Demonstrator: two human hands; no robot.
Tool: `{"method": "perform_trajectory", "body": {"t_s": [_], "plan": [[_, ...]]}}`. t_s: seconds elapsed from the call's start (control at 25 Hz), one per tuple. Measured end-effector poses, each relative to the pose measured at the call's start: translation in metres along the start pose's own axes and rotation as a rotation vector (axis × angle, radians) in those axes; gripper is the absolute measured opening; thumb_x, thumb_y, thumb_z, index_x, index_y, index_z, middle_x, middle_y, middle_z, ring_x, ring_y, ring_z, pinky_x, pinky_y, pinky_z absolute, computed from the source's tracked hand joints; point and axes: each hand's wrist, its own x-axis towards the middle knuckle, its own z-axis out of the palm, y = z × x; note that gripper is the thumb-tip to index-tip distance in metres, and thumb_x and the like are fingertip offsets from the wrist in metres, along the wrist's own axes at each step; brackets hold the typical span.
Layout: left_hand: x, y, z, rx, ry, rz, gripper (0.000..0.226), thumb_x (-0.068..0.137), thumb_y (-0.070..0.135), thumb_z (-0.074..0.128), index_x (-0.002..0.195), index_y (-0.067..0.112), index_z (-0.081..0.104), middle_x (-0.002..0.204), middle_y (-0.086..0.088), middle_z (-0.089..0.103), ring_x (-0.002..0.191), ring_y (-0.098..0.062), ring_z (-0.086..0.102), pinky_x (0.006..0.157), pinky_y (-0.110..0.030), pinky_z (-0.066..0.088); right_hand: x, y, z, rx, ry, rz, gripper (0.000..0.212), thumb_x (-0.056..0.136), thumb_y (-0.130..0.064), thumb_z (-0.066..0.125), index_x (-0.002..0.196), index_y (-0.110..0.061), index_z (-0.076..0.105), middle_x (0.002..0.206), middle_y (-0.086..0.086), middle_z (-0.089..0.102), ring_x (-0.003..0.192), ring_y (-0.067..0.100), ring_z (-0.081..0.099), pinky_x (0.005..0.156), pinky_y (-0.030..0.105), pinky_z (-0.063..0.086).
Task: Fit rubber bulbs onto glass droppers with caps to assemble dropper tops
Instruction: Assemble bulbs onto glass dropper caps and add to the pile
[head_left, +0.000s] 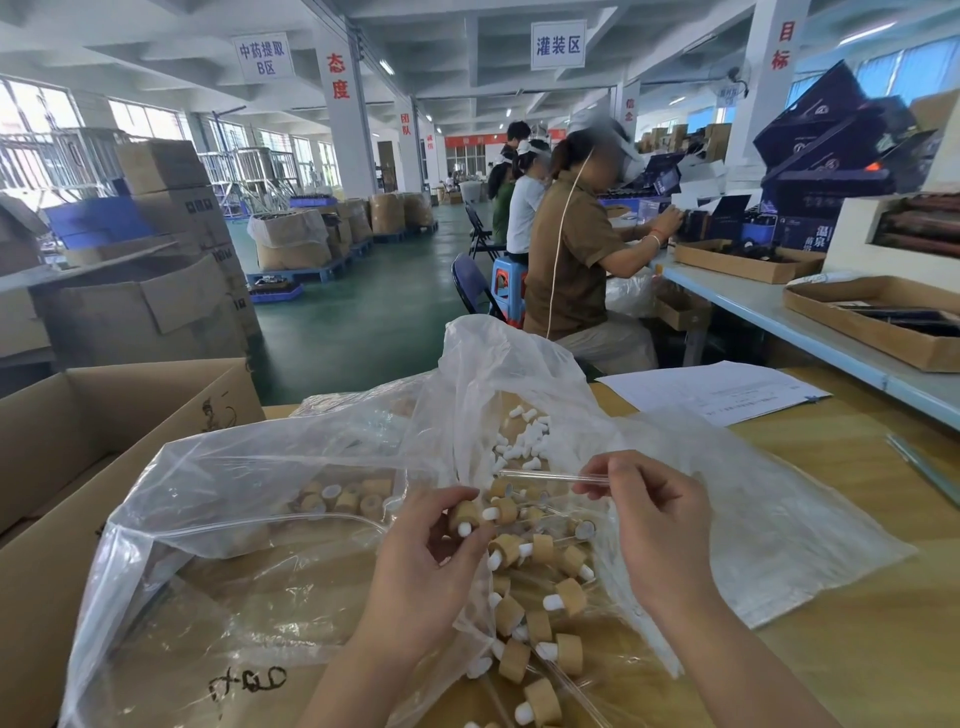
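Left hand (431, 556) pinches tan cylindrical cap with white rubber bulb (464, 519); right hand (654, 519) pinches thin clear glass dropper tube (540, 476), both above the clear plastic bag (234, 467). Step, as judged: joining. Next likely needs tube end aligned to cap, then pressed in.

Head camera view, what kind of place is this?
Probably a factory packing floor: stacked cardboard boxes, workers seated along a long table, hanging zone signs overhead.

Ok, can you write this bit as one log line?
left hand: holds cap with bulb | right hand: pinches glass dropper | not yet joined
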Motion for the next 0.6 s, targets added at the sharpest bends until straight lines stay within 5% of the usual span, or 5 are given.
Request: {"method": "perform_trajectory", "body": {"t_s": [0.12,0.24,0.4,0.6], "plan": [[0.0,0.002,0.001,-0.065,-0.047,-0.048,0.029,0.077,0.009,0.076,0.09,0.032,0.068,0.08,0.011,0.069,0.074,-0.005,0.066,0.067,-0.014,0.05,0.004,0.002,-0.002,-0.001,0.035,0.015,0.045,0.089,0.003,0.05,0.062,-0.023,0.073,0.062,0.007,0.068,0.064,0.039,0.059,0.061,0.033,0.049],[-0.002,0.004,0.002,-0.13,-0.107,-0.085,0.034,0.075,0.002,0.076,0.085,0.034,0.071,0.084,0.006,0.072,0.079,-0.007,0.069,0.069,-0.014,0.051,0.001,0.0,-0.002,-0.048,-0.015,-0.027,0.031,0.084,-0.008,0.053,0.062,-0.02,0.071,0.064,0.004,0.067,0.061,0.045,0.05,0.054,0.023,0.045],[-0.002,0.003,0.004,-0.195,-0.105,-0.124,0.042,0.074,-0.001,0.076,0.086,0.038,0.071,0.082,0.0,0.073,0.079,-0.015,0.071,0.069,-0.02,0.055,-0.005,-0.004,0.001,-0.081,-0.098,-0.078,0.024,0.077,-0.014,0.053,0.058,-0.012,0.067,0.063,-0.002,0.067,0.04,0.007,0.043,0.046,0.011,0.035],[-0.002,0.008,0.004,-0.264,-0.11,-0.125,0.04,0.071,0.007,0.077,0.092,0.041,0.073,0.077,-0.006,0.072,0.067,-0.021,0.07,0.063,-0.02,0.054,-0.006,-0.003,0.001,-0.163,-0.142,-0.163,0.047,0.076,-0.032,0.056,0.05,0.006,0.047,0.046,0.017,0.042,0.043,0.012,0.033,0.047,0.019,0.033]]}}
